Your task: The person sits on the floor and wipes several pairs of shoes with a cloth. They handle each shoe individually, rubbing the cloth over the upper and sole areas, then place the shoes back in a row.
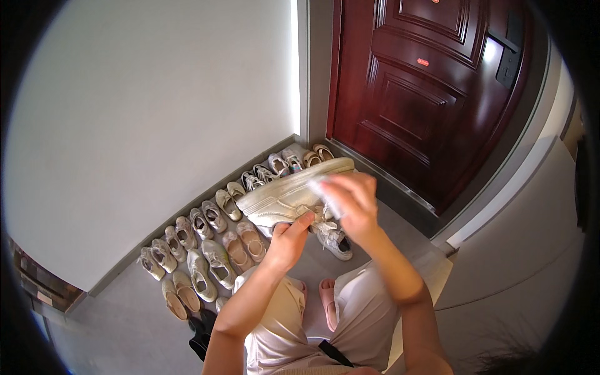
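A white lace-up sneaker (276, 201) is held up in front of me, its side facing up and its pale sole towards the wall and door. My left hand (290, 239) grips it at the ankle opening, the thumb near the laces. My right hand (354, 201) is blurred and closed round a small white wipe or cloth (326, 194), over the toe part of the sneaker. Whether the wipe touches the upper cannot be told. Another white sneaker (338, 244) rests on the floor just below the held one.
Pairs of shoes (201, 225) stand in rows along the wall at left, with black shoes (199, 335) nearest me. A dark red door (412, 103) is ahead to the right. A curved pale surface (511, 262) lies at right. Pink slippers (329, 304) are on my feet.
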The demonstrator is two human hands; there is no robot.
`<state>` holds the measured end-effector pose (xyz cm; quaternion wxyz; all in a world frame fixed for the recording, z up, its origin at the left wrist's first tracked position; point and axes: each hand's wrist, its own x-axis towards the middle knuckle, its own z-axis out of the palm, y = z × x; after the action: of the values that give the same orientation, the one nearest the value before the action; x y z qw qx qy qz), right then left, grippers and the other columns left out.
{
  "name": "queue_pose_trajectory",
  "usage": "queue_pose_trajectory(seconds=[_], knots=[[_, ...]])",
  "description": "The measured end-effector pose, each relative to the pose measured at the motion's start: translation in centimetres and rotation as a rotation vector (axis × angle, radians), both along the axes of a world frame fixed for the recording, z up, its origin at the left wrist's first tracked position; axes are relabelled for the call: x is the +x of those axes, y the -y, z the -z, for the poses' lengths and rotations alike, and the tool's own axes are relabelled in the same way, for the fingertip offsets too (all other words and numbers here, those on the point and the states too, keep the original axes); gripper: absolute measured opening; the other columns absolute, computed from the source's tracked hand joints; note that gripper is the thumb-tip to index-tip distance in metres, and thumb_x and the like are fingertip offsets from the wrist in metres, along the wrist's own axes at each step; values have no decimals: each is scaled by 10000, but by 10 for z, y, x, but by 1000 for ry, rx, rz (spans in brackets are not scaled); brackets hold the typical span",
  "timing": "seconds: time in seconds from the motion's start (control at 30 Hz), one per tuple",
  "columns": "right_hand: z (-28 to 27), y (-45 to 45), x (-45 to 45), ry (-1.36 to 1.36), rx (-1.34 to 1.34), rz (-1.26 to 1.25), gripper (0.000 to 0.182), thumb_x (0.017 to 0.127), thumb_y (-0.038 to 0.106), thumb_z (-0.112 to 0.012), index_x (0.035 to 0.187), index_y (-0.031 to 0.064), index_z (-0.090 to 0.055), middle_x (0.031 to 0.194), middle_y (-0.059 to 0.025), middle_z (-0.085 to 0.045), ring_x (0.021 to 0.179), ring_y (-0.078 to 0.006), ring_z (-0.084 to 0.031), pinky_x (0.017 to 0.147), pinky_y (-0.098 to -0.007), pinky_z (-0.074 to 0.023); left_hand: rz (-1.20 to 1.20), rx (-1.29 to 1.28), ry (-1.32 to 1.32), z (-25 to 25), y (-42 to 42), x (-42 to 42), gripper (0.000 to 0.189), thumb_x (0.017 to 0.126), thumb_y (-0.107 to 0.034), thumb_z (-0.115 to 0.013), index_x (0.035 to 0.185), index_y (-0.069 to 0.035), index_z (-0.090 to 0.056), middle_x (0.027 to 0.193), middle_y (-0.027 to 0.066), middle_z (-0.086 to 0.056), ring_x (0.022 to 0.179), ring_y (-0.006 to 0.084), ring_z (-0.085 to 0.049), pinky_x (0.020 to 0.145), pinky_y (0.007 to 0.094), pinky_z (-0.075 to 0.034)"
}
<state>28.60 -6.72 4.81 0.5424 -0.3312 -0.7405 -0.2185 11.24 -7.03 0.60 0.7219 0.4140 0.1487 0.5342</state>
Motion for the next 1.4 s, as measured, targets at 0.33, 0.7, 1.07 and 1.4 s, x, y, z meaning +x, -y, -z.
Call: queue_pose_trajectory(seconds=[0.33, 0.7, 1.07, 1.4], knots=[[1, 11, -27, 64, -133, -212, 387, 782, -18, -688, 1159, 61, -727, 1109, -75, -660, 1004, -246, -589, 868, -357, -489, 18, -27, -226, 17, -3, -3, 378, 968, -95, -589, 1326, 21, -565, 1302, 72, -605, 1221, 166, -526, 1038, 307, -385], [14, -16, 8, -497, -162, 50, 401, 888, -92, -578, 1273, 5, -638, 1166, -146, -621, 1056, -282, -612, 903, -344, -493, -42, -90, -27, -2, 5, 0, 476, 925, -14, -590, 1390, -17, -487, 1386, 78, -554, 1313, 238, -485, 1106, 403, -354], [-7, 27, -38, -57, -248, -217, 470, 699, -98, -582, 1131, 14, -731, 1102, -122, -669, 963, -295, -591, 870, -392, -478, -89, 139, -634, 16, 5, -3, 342, 1014, -134, -564, 1324, 11, -574, 1309, 65, -602, 1245, 165, -506, 1074, 312, -373], [6, -6, 9, -431, -157, 85, 544, 777, -165, -521, 1274, 15, -649, 1177, -135, -618, 1043, -314, -594, 938, -373, -480, -154, -18, -395, -6, 7, -3, 287, 986, -146, -627, 1215, 24, -645, 1166, 34, -655, 1068, 116, -561, 920, 268, -430]])
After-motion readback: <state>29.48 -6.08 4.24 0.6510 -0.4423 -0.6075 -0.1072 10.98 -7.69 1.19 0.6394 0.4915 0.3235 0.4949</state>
